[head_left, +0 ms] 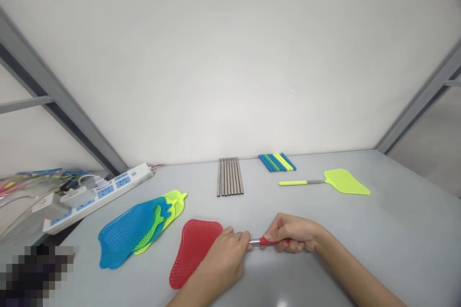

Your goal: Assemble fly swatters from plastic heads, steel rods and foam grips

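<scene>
A red fly swatter (197, 244) lies across the front of the table, its perforated head to the left. My left hand (228, 253) is closed around the join of head and metal rod, hiding that part. A short length of bare metal rod (255, 242) shows between my hands. On the right, my right hand (293, 234) grips the red handle sleeve (268, 241), thumb pressed along it. Left of my left hand lies a pile of loose swatter heads, with a blue head (124, 232) on top and yellow and green ones partly covered.
Several metal rods (229, 177) lie side by side near the wall. Right of them are several blue, green and yellow handle sleeves (277, 162). A yellow fly swatter (345, 182) rests at the right. A white power strip (108, 192) with plugs runs along the left edge.
</scene>
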### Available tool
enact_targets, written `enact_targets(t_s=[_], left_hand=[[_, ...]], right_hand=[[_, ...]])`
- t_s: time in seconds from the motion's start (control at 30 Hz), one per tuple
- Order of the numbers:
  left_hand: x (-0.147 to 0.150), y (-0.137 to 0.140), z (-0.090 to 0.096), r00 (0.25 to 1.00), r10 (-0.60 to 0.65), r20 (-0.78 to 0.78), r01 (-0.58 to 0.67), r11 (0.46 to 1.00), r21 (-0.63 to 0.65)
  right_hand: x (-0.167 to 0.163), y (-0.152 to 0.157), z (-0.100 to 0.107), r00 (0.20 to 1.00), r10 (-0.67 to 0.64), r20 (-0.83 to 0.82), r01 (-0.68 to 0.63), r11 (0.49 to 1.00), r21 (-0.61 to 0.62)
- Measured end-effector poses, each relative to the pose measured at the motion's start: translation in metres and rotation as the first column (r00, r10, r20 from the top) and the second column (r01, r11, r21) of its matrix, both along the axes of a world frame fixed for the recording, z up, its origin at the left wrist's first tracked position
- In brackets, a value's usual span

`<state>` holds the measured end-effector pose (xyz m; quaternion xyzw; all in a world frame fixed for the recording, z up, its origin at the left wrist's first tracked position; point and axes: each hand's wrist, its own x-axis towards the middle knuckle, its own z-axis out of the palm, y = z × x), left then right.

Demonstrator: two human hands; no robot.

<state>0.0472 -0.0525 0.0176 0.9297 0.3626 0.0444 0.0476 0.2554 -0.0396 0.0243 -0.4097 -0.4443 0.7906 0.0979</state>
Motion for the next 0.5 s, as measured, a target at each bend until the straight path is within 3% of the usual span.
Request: enact_targets(t_s=[0.2, 0.5], left_hand=[[0.000, 0.003, 0.000, 0.999, 0.028, 0.038, -0.028, 1.000, -0.004], [-0.010, 0.012, 0.019, 0.983, 0.058, 0.173, -0.044, 0.995, -0.087]], right_hand=[[-0.002, 0.000, 0.000, 0.999, -0.040, -0.023, 0.040, 0.999, 0.014], [-0.008, 0.000, 0.000, 0.978, -0.147, -0.145, 0.161, 0.983, 0.087]])
